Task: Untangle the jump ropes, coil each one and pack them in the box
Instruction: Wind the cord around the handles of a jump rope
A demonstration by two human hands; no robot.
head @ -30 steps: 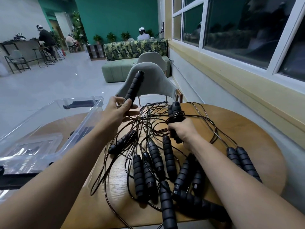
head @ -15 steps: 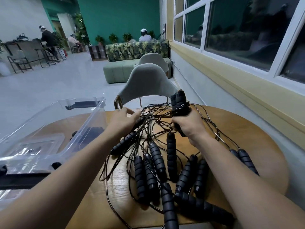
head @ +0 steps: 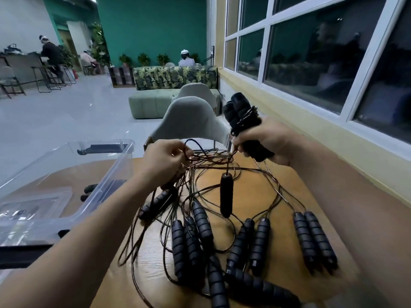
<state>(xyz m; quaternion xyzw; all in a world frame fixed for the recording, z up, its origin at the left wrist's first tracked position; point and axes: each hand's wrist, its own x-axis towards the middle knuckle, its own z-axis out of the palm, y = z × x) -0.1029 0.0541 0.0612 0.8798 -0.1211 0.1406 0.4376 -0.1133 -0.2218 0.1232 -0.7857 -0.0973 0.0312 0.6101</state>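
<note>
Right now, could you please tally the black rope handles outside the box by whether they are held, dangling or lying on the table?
Held handles, in right hand: 2
Dangling handle: 1
Lying handles, on table: 10 visible
Total: 13

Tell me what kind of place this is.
Probably a lounge or café-style common room: a leaf-print sofa, tall stools at a counter, and potted plants along the green wall.
</note>
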